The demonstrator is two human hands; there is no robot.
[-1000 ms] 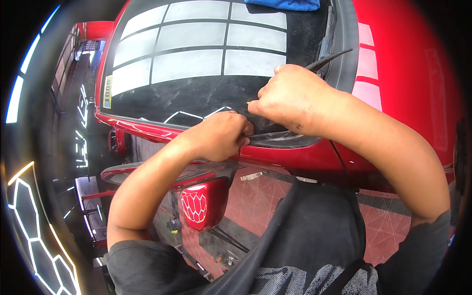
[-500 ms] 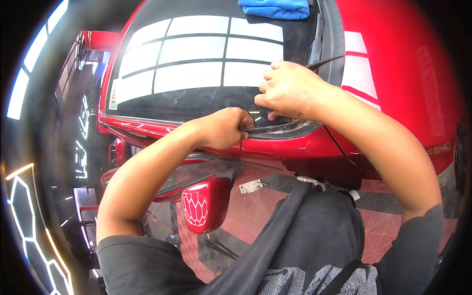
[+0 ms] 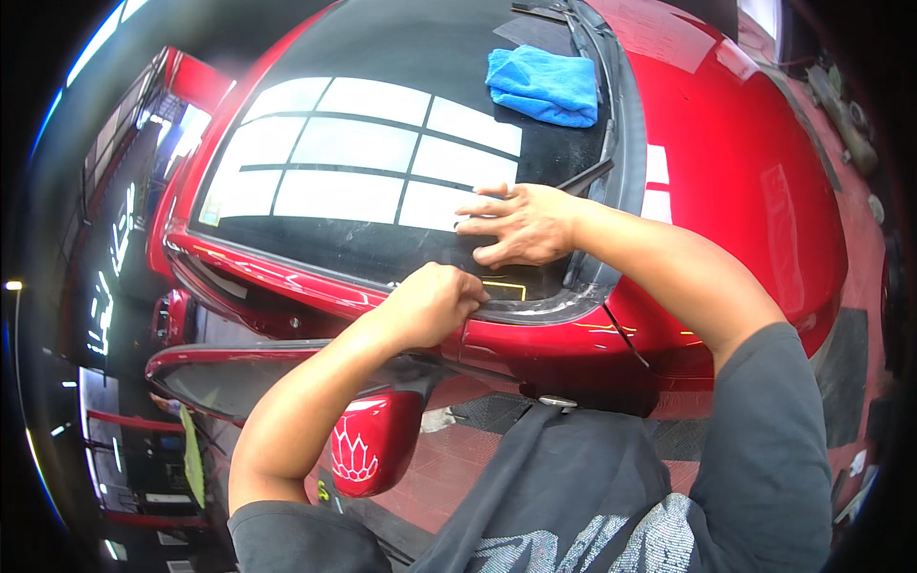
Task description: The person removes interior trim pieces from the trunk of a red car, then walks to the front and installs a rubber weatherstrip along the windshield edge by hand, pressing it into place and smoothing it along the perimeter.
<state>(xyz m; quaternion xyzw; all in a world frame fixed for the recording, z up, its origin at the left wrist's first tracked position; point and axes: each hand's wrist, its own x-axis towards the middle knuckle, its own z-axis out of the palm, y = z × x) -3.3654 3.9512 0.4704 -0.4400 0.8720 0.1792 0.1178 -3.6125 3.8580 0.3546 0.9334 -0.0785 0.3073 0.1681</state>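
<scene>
My left hand point(image 3: 437, 304) is closed at the near lower corner of a red car's windshield point(image 3: 334, 234). Its fingers curl down against the edge by the black trim point(image 3: 540, 307); what lies between the fingertips is hidden. To its right and farther in, my right hand point(image 3: 521, 226) rests on the dark glass, fingers spread and holding nothing. A black wiper arm point(image 3: 586, 178) reaches out just behind that hand. A folded blue cloth point(image 3: 544, 88) lies on the glass farther up.
On the right stretches the red hood point(image 3: 745, 181). Below my left forearm are a door window point(image 3: 258, 374) and a red side mirror point(image 3: 374, 444) with a honeycomb light reflection. Red and dark floor tiles point(image 3: 468, 458) show beneath. Another red vehicle part point(image 3: 196, 74) stands at far left.
My right hand has opened from a curled grip near the trim to spread fingers on the glass. The left hand stays closed at the edge. The whole view has shifted, showing more hood.
</scene>
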